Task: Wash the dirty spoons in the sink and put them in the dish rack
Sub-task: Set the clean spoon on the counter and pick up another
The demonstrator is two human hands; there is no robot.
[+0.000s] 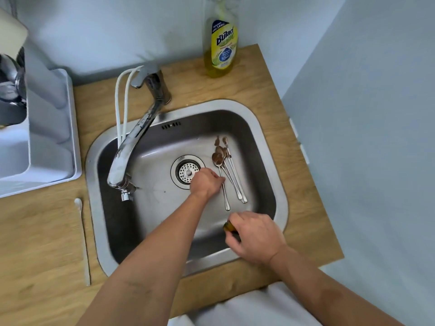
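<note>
Reaching into steel sink (266, 128), left hand (205, 182) is curled, fingertips pinched on handle of nearest of three soiled metal spoons (231, 175) beside drain (187, 171). Right hand (255, 235) is closed around dark sponge (229, 228). White plastic dish rack (54, 128) stands at left.

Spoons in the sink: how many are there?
3 spoons, side by side right of the drain: one at the left hand, one in the middle, one rightmost. Overlapping dirty bowls might hide another.
</note>
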